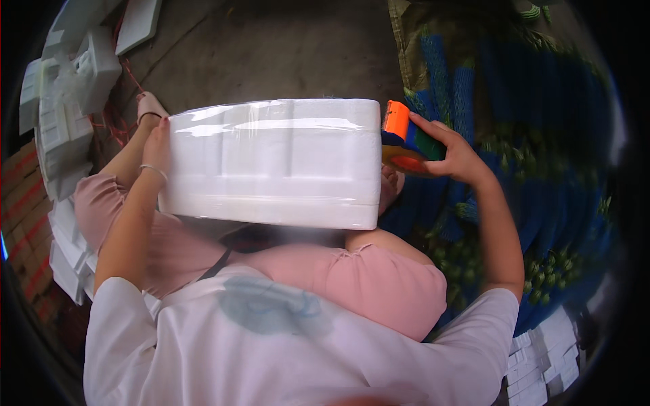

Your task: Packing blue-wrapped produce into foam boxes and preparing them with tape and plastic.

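Note:
A white foam box [267,162] with clear tape stretched across it lies over my legs. My left hand [157,150] grips its left end, fingers along the upper left edge. Just off the box's right end, my right hand [440,152] is closed round a tape dispenser [396,120] with an orange top, a blue and green body and a roll of tape beneath. Part of my bare foot shows under the dispenser, beside the box.
White foam pieces [95,68] are piled along the left, with red string and brown cardboard [20,203]. Blue mesh-wrapped bundles [542,122] with green stems cover the right. More foam pieces [542,355] lie at lower right. Bare floor [291,47] lies beyond the box.

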A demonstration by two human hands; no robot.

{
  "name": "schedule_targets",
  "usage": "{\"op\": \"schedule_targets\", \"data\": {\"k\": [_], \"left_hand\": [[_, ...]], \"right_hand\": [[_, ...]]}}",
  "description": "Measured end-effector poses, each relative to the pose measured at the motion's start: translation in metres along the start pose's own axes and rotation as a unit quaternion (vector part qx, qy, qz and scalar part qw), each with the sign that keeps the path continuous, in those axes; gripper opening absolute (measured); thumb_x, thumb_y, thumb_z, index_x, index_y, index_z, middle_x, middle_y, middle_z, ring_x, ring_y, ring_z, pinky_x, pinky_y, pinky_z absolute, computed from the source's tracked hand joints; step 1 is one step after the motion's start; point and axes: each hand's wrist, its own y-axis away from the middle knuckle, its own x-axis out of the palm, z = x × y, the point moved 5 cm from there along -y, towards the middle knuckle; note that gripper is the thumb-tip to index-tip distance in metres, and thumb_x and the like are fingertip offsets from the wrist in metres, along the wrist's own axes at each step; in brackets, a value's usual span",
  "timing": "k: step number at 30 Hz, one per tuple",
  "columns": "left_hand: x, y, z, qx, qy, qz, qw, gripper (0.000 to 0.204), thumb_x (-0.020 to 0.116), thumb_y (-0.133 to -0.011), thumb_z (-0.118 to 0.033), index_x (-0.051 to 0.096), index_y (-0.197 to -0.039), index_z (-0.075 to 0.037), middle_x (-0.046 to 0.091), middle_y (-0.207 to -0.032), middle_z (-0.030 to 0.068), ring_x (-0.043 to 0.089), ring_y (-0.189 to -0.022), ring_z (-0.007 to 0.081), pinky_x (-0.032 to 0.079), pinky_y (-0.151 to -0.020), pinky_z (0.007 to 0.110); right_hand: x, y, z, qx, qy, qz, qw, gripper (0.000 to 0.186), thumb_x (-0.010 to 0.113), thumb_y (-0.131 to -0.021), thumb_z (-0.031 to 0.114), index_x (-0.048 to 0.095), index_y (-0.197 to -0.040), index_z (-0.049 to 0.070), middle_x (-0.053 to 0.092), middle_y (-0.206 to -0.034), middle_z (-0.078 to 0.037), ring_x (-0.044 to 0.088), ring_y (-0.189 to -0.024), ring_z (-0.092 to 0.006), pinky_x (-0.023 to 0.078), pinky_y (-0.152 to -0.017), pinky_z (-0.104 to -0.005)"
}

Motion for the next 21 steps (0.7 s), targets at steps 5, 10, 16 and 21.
{"op": "schedule_targets", "data": {"k": [5, 10, 16, 21], "left_hand": [[-0.023, -0.102, 0.045, 0.118, -0.194, -0.107, 0.968, 0.077, 0.030, -0.091, -0.064, 0.059, -0.114, 0.004, 0.062, -0.107, 0.0249, 0.056, -0.107, 0.0378, 0.037, -0.097, 0.037], [-0.009, -0.134, -0.023, 0.010, -0.236, 0.211, 0.949, 0.079, 0.030, -0.089, -0.066, 0.051, -0.126, 0.001, 0.050, -0.128, 0.0245, 0.043, -0.124, 0.0358, 0.028, -0.106, 0.036], [-0.118, -0.103, -0.128, 0.187, 0.128, 0.152, 0.962, 0.076, 0.051, -0.084, -0.060, 0.039, -0.138, -0.007, 0.042, -0.138, 0.0173, 0.037, -0.129, 0.0300, 0.030, -0.106, 0.040], [-0.178, 0.098, -0.168, 0.449, -0.337, -0.059, 0.825, 0.082, 0.057, -0.080, -0.060, 0.036, -0.139, -0.008, 0.033, -0.144, 0.0166, 0.028, -0.135, 0.0338, 0.019, -0.111, 0.047]], "right_hand": [[0.013, -0.001, 0.038, -0.059, -0.063, -0.067, 0.994, 0.080, 0.066, -0.062, 0.015, 0.044, -0.138, 0.019, 0.053, -0.093, -0.007, 0.053, -0.087, -0.0171, 0.042, -0.082, -0.0265], [0.035, 0.009, 0.139, -0.081, 0.007, -0.096, 0.992, 0.075, 0.066, -0.062, 0.018, 0.048, -0.135, 0.018, 0.056, -0.086, -0.008, 0.057, -0.078, -0.0186, 0.046, -0.076, -0.0292], [0.047, -0.060, 0.262, -0.090, 0.067, -0.114, 0.987, 0.065, 0.064, -0.069, 0.029, 0.052, -0.131, 0.013, 0.063, -0.088, -0.014, 0.062, -0.078, -0.0223, 0.048, -0.075, -0.0305], [0.052, -0.117, 0.385, -0.025, 0.081, -0.058, 0.995, 0.045, 0.061, -0.077, 0.038, 0.065, -0.108, 0.005, 0.067, -0.086, -0.012, 0.062, -0.072, -0.0179, 0.049, -0.068, -0.0287]]}}
